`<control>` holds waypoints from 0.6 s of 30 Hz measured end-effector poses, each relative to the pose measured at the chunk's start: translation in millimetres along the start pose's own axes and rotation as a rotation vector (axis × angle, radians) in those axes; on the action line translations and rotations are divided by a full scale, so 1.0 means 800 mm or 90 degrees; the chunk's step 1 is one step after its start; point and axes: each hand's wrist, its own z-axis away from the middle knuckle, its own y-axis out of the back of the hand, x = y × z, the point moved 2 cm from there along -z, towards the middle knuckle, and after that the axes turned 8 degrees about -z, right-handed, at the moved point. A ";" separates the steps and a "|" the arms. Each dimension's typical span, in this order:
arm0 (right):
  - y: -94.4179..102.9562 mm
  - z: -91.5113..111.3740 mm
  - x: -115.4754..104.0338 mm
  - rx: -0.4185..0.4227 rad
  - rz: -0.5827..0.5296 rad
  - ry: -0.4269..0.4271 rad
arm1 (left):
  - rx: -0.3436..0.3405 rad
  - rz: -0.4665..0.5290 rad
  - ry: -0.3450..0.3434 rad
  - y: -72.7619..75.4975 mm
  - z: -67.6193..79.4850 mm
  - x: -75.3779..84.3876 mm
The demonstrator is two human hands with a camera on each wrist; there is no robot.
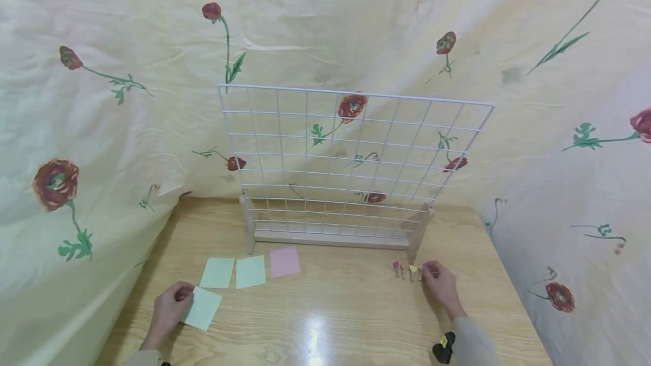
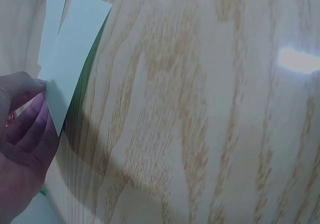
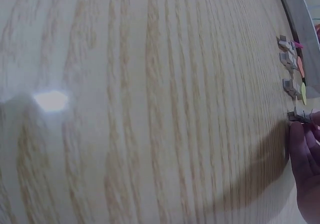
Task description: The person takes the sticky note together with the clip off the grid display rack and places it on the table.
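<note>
At the front left, my left hand (image 1: 169, 308) pinches the edge of a pale green paper square (image 1: 204, 308) between thumb and fingers. In the left wrist view this paper (image 2: 77, 44) tilts up off the wood, casting a shadow. Two more pale green squares (image 1: 217, 273) and a pink square (image 1: 285, 262) lie flat beyond it. Over on the right, my right hand (image 1: 441, 286) pinches a small clip (image 3: 300, 116) at the end of a short row. Beside it lie three clips with yellow (image 3: 303, 93), orange (image 3: 300, 66) and pink (image 3: 298, 45) decorations.
A white wire grid (image 1: 330, 171) stands upright in a wooden base (image 1: 330, 238) at the back of the wooden table (image 1: 325, 292). Flower-printed cloth (image 1: 127, 10) hangs behind and on both sides. A black device (image 1: 444, 348) sits at the right wrist.
</note>
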 end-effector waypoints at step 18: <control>0.000 0.003 -0.001 0.007 0.008 0.026 | -0.010 -0.014 -0.007 -0.001 -0.002 -0.001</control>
